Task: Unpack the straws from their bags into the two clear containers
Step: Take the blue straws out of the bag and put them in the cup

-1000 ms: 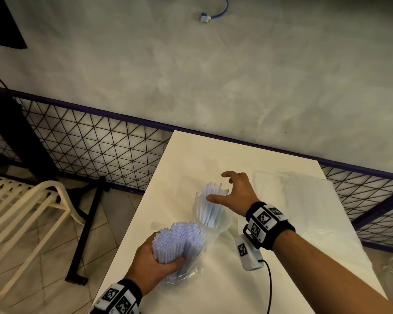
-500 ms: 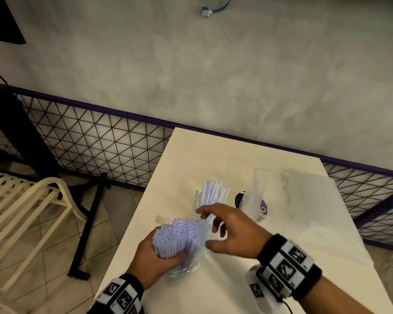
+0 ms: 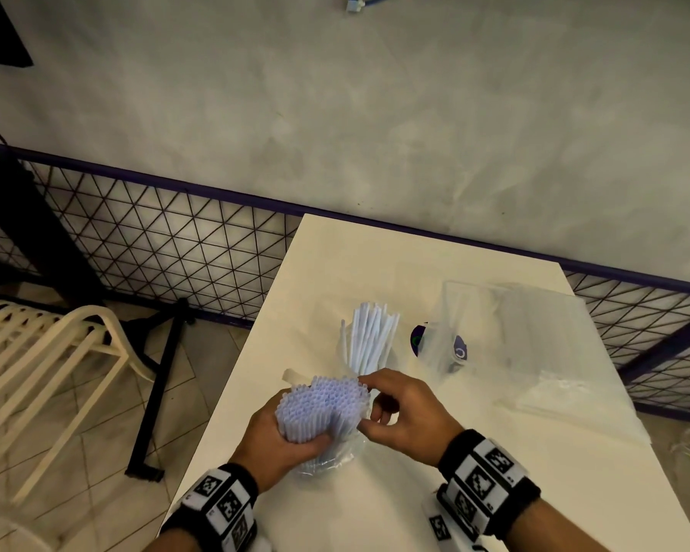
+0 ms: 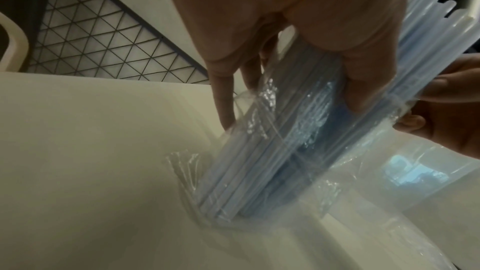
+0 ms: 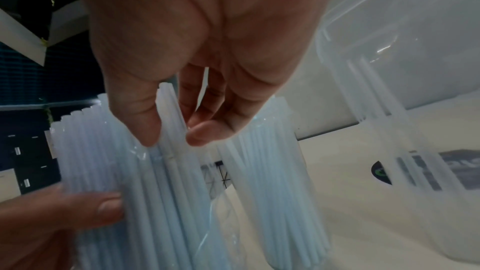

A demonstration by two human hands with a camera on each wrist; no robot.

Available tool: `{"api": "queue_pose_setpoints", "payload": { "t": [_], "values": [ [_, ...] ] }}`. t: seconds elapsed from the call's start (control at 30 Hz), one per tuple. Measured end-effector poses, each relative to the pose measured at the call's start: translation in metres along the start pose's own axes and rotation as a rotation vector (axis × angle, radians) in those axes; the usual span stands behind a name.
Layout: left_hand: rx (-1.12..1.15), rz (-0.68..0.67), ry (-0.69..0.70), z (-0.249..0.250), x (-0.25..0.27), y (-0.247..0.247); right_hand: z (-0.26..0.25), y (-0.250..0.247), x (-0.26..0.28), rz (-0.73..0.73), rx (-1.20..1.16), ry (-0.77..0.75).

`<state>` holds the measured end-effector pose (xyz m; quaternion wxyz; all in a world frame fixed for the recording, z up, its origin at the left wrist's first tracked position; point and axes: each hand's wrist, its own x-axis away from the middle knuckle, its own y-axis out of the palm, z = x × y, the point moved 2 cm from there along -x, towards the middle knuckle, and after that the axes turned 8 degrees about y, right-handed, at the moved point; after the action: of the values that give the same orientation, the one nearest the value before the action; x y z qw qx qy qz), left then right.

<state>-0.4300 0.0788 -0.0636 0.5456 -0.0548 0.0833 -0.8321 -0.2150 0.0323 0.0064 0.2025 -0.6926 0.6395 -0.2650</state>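
A: What are the hands doing?

B: The left hand [image 3: 273, 440] is wrapped around a thick bundle of pale blue straws [image 3: 321, 406], holding it upright with its lower end on the white table [image 3: 375, 272]. The right hand [image 3: 405, 412] is at the bundle's right edge, thumb and forefinger pinching a few straws at the top; the right wrist view shows those fingertips [image 5: 198, 136] closed on them.

A: Is the bundle still bagged?

B: Partly. A crinkled clear bag [image 4: 262, 130] sits around the lower part of the straws and bunches at the table, while the open ends stand free above the left hand.

A: And the containers?

B: One clear container [image 3: 349, 362] stands just behind the bundle, with white straws [image 3: 369, 336] upright in it and fanning out a little. A second clear container [image 3: 441, 346], with a dark printed label, is to its right; I cannot tell what it holds.

A: Anything beyond that?

B: Clear plastic bags [image 3: 550, 344] lie flat on the right side of the table. A wire mesh fence [image 3: 156, 249] with a purple rail runs past the table's far edge, and a cream chair [image 3: 44, 352] is on the tiled floor to the left.
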Motion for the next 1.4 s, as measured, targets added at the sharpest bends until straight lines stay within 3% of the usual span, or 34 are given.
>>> {"api": "queue_pose_setpoints", "payload": {
  "t": [0.37, 0.6, 0.87, 1.27, 1.4],
  "values": [
    [0.034, -0.011, 0.064, 0.014, 0.001, -0.002, -0.007, -0.003, -0.001, 0.206, -0.058, -0.114],
    [0.03, -0.002, 0.053, 0.011, 0.003, -0.002, 0.002, 0.009, -0.002, 0.077, -0.142, 0.012],
    [0.04, -0.005, 0.052, 0.013, 0.005, -0.002, -0.008, 0.007, -0.004, 0.161, -0.15, -0.068],
    [0.011, 0.002, 0.052, 0.012, 0.003, -0.001, -0.011, 0.011, -0.004, 0.12, -0.266, 0.044],
    [-0.021, -0.004, 0.052, 0.011, 0.004, -0.002, -0.011, 0.012, -0.006, 0.179, -0.239, 0.017]
  ]
}}
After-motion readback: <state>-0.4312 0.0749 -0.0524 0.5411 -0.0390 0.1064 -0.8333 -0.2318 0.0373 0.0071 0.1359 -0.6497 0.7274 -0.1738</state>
